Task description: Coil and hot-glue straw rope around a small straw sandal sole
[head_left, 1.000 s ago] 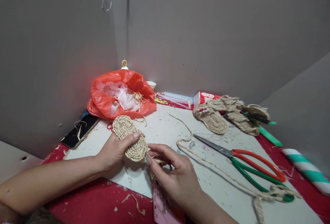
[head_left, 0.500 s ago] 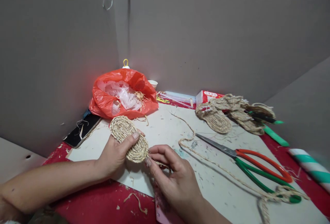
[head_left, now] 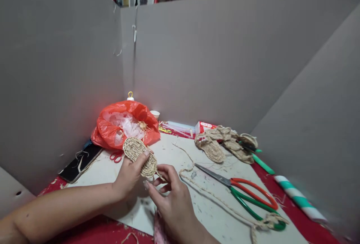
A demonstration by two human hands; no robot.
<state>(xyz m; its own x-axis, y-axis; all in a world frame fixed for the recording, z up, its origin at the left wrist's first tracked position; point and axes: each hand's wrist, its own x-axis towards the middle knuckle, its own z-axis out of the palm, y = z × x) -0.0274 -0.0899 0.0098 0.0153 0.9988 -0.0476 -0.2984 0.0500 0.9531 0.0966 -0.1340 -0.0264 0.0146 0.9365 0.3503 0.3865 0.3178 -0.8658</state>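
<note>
My left hand (head_left: 131, 172) is closed on an oval sole-shaped piece of coiled straw braid (head_left: 134, 148), thumb on top and fingers hidden beneath. The piece is tilted above the white board. Just right of its lower end is my right hand (head_left: 171, 191), its thumb apart from the bent fingers. A short straw braid tail (head_left: 161, 176) runs from the oval's lower edge toward those fingers and touches them. To the right, a longer straw cord (head_left: 210, 190) winds over the board. Large scissors (head_left: 230, 184) with one orange and one green handle lie beside it.
An orange plastic bag (head_left: 109, 109) with straw and clear plastic stands at the back left. Beside it are a phone (head_left: 81, 161) and small red scissors (head_left: 116, 157). Finished-looking woven straw pieces (head_left: 213, 150) and a striped roll (head_left: 299, 197) lie right. Grey panels (head_left: 197, 60) enclose the table.
The camera view has tilted up, showing a shelf at the top and red scissors by the bag. My right thumb has come away from the oval's edge. My left hand keeps its hold.
</note>
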